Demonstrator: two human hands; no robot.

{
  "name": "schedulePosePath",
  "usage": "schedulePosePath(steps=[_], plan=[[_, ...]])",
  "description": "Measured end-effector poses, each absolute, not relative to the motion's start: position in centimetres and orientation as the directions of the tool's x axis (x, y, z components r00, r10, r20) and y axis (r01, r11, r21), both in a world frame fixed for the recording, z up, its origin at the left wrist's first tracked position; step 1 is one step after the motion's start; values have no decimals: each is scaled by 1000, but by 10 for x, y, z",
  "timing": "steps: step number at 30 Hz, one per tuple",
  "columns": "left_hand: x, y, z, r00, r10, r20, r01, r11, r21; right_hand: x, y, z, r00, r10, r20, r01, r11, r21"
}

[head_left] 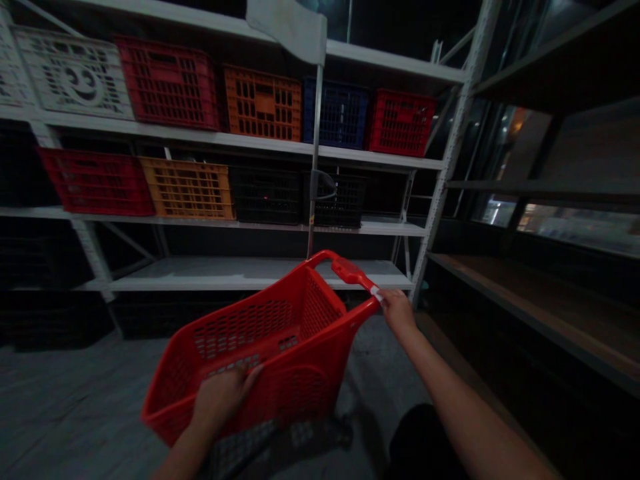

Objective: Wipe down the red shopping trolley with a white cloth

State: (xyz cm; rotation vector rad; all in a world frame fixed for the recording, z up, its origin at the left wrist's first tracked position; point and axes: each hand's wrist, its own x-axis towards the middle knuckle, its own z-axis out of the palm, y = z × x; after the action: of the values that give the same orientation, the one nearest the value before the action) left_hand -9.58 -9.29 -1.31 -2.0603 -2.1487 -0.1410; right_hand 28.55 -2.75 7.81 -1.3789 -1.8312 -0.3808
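A red plastic shopping cart (310, 363) with perforated walls stands in front of me, its handle end towards the right. My left hand (223, 393) grips the near side rim, thumb along the top edge. At the right, my right hand (397, 310) is closed around the corner of the cart's handle (353, 272). Under its fingers shows a small white piece (376, 293); I cannot tell whether it is a cloth or a label. Nothing shows inside the part of the basket I can see. A metal pole (316, 133) with a pale panel on top rises behind the handle.
White metal shelving (390, 157) runs behind the cart, holding a white crate (75, 77), red crates (170, 83), an orange crate (263, 103), a blue crate (335, 113), a yellow crate (187, 190) and black crates (265, 195). Darker shelves (540, 287) stand close on my right.
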Motion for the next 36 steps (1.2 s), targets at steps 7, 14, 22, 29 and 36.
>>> schedulePosePath(steps=[7, 14, 22, 29, 36], plan=[[-111, -90, -9, -5, 985, 171, 999, 12, -37, 236, -50, 56, -267, 578, 771, 805, 573, -150], [-127, -88, -9, -35, 989, 146, 999, 31, 35, 270, -46, 63, -22, 523, 852, 778, 544, -314], [-12, -66, 41, 128, 950, 286, 976, -172, 133, 219, -61, 1, 360, 457, 814, 586, 568, -578], [59, -37, 49, 139, 951, 277, 977, -177, 118, 194, -58, -14, 208, 513, 833, 559, 637, -531], [53, -38, 43, 114, 949, 293, 980, -155, 122, 191, -58, 1, 375, 507, 776, 532, 567, -628]])
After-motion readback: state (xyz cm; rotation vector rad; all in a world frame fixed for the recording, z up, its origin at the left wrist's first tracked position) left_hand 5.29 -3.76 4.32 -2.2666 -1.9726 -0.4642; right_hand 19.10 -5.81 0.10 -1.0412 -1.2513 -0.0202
